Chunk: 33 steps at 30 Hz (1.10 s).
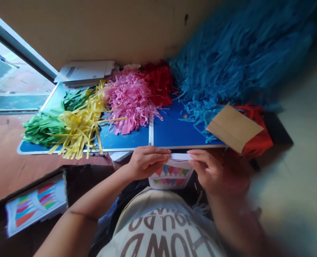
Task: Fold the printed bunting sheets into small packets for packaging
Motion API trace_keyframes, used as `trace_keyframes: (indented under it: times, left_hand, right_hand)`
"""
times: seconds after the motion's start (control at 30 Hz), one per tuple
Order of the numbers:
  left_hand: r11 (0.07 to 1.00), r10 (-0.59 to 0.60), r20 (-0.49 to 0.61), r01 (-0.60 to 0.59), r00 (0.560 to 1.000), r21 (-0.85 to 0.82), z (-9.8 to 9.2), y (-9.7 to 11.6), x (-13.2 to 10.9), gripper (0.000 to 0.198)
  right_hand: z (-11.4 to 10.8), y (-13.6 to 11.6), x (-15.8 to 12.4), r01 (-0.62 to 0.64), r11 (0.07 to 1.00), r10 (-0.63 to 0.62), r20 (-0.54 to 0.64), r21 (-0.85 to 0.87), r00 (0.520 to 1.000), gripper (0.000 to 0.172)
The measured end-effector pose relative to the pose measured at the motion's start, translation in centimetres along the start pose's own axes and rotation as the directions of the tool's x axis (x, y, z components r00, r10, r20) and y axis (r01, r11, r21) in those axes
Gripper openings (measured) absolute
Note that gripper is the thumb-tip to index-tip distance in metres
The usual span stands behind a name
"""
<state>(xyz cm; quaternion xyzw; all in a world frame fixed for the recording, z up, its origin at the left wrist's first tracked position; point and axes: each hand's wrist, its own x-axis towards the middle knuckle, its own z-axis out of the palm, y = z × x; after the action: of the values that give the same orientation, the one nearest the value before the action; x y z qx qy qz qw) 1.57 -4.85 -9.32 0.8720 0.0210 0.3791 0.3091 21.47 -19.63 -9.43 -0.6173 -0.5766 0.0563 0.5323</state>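
Close to my body, past the front edge of the table, both hands grip a white paper packet (pixel 171 175) printed with colourful tassels. My left hand (pixel 149 161) pinches the left end of its white top strip, fingers together. At the strip's right end, my right hand (pixel 205 167) pinches it between thumb and fingers. The strip looks folded over along the top. My hands hide both ends of it. Just beyond, the blue table (pixel 174 125) carries bunches of fringed paper.
Green (pixel 44 126), yellow (pixel 80 128), pink (pixel 131 100) and red (pixel 158 82) fringes lie left to centre. A large blue fringe pile (pixel 228 64) rises at right beside a brown cardboard piece (pixel 235 128). White sheets (pixel 86 71) stand behind. An open box (pixel 86 178) holds printed packets (pixel 36 205).
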Motion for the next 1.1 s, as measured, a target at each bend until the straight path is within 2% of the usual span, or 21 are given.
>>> trace_keyframes:
  times: [0.07,0.23,0.33,0.4,0.5,0.57,0.6,0.63,0.67,0.7,0.73,0.77,0.8,0.87,0.97,1.03,1.1]
  left_hand:
    - [1.000,0.016,0.005,-0.016,1.000,0.021,0.1,0.0,0.1,0.018]
    - [0.995,0.054,-0.014,-0.053,0.998,0.087,0.1,0.2,0.5,0.015]
    - [0.992,0.073,0.031,-0.075,0.997,0.101,-0.2,-0.1,0.9,0.012]
    - [0.998,0.031,0.075,-0.034,0.997,0.044,-0.3,-0.4,1.2,0.014]
    - [0.999,0.024,0.084,-0.026,0.996,0.019,-0.6,-0.4,1.6,0.020]
    - [0.998,0.055,0.082,-0.056,0.995,0.011,-0.8,0.0,1.9,0.021]
    - [0.998,0.068,0.082,-0.070,0.994,0.010,-0.9,0.3,2.0,0.021]
    - [0.996,0.086,0.082,-0.087,0.993,0.014,-0.9,0.7,2.1,0.020]
    - [0.994,0.105,0.082,-0.108,0.991,0.024,-0.9,1.0,2.2,0.019]
    - [0.991,0.124,0.085,-0.128,0.989,0.042,-0.8,1.3,2.3,0.018]
    - [0.987,0.140,0.090,-0.145,0.986,0.062,-0.6,1.6,2.4,0.018]
    - [0.984,0.146,0.101,-0.155,0.984,0.085,-0.4,1.9,2.4,0.018]
    - [0.982,0.147,0.113,-0.159,0.983,0.105,-0.2,2.1,2.4,0.020]
    - [0.981,0.129,0.122,-0.145,0.984,0.130,0.2,2.6,2.5,0.023]
    - [0.985,0.115,0.118,-0.129,0.986,0.118,0.5,3.0,2.5,0.024]
    - [0.986,0.119,0.116,-0.131,0.986,0.100,0.4,3.1,2.4,0.024]
    - [0.988,0.133,0.105,-0.140,0.986,0.065,0.3,3.0,2.3,0.025]
  right_hand:
    - [-0.2,0.0,0.1,0.024,1.000,-0.025,0.031,0.017,0.999,0.007]
    - [0.0,0.6,0.2,0.090,0.994,-0.093,0.055,0.055,0.994,0.015]
    - [0.8,0.7,-0.1,0.107,0.985,-0.110,0.019,0.138,0.994,0.014]
    - [1.1,1.1,-0.4,0.104,0.968,-0.109,0.010,0.227,0.994,0.014]
    - [-0.6,2.9,0.1,0.077,0.960,-0.109,0.105,0.269,0.988,0.023]
    - [-3.9,5.3,1.5,0.015,0.992,-0.023,0.070,0.124,0.997,0.037]
    - [-6.1,6.9,2.7,-0.057,0.998,0.056,-0.059,-0.004,0.997,0.040]
    - [-8.3,8.5,4.1,-0.145,0.976,0.094,-0.287,-0.162,0.953,0.039]
    - [-10.3,10.3,5.7,-0.236,0.914,0.105,-0.368,-0.330,0.924,0.037]
    - [-12.1,12.0,7.4,-0.290,0.819,0.130,-0.331,-0.496,0.935,0.034]
    - [-13.3,13.5,9.0,-0.298,0.715,0.191,-0.234,-0.632,0.953,0.033]
    - [-14.0,14.8,10.6,-0.269,0.640,0.272,-0.116,-0.719,0.955,0.033]
    - [-14.3,15.9,11.9,-0.246,0.607,0.322,-0.049,-0.755,0.945,0.031]
    - [-13.8,17.2,13.9,-0.240,0.565,0.405,0.012,-0.789,0.914,0.029]
    - [-12.8,17.7,15.3,-0.308,0.513,0.489,-0.023,-0.801,0.872,0.031]
    - [-13.0,17.2,15.4,-0.333,0.518,0.528,-0.012,-0.788,0.849,0.032]
    - [-13.7,15.6,15.0,-0.333,0.553,0.533,0.017,-0.764,0.846,0.036]
